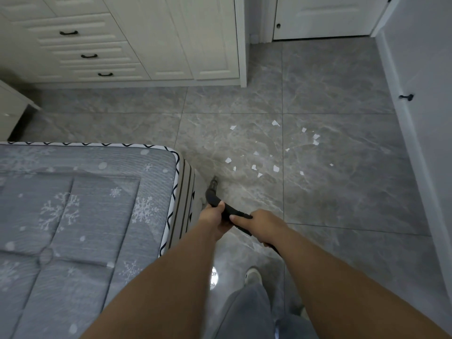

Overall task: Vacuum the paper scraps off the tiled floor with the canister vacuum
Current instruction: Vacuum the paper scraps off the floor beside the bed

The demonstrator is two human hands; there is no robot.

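Several white paper scraps lie scattered on the grey marbled tiled floor, ahead and to the right of my hands. I hold a black vacuum handle with both hands. My left hand grips its front bend and my right hand grips it just behind. The nozzle end points down at the floor beside the mattress corner, a short way short of the nearest scraps. The canister itself is out of sight.
A grey snowflake-patterned mattress fills the left. White drawers and cabinets line the far wall, a white door stands at the back, and a white wall panel runs along the right. My foot is below my hands.
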